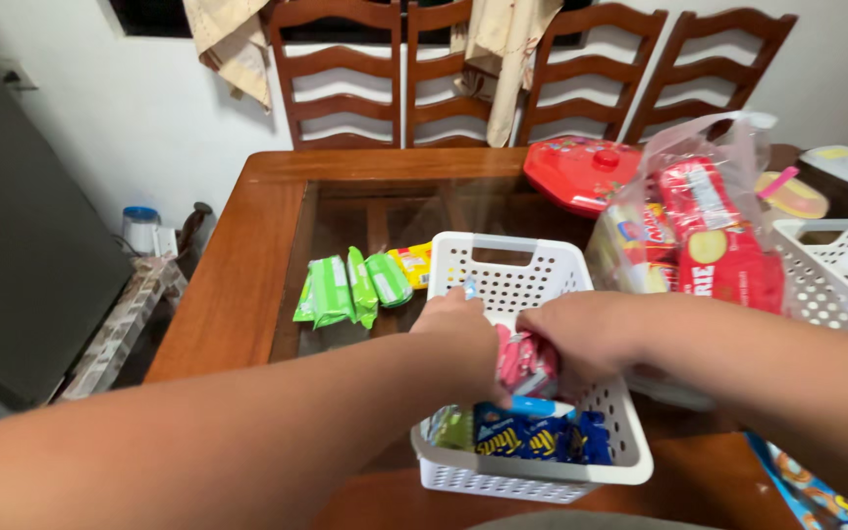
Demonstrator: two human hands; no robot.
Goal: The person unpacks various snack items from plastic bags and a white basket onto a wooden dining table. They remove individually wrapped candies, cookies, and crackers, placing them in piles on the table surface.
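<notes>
A white perforated basket (503,260) stands on the glass-topped wooden table. Both of my hands reach into it. My left hand (463,329) and my right hand (576,339) grip a bundle of pink snack packets (522,361) between them, above blue packets (532,437) lying at the basket's near end. A greenish packet (451,428) lies at the basket's near left corner.
Several green packets (345,288) and a yellow one (414,263) lie on the glass left of the basket. A clear bag of red biscuit packs (709,226) and a second white basket (836,265) stand to the right. A red lidded container (581,172) and wooden chairs (444,79) are behind.
</notes>
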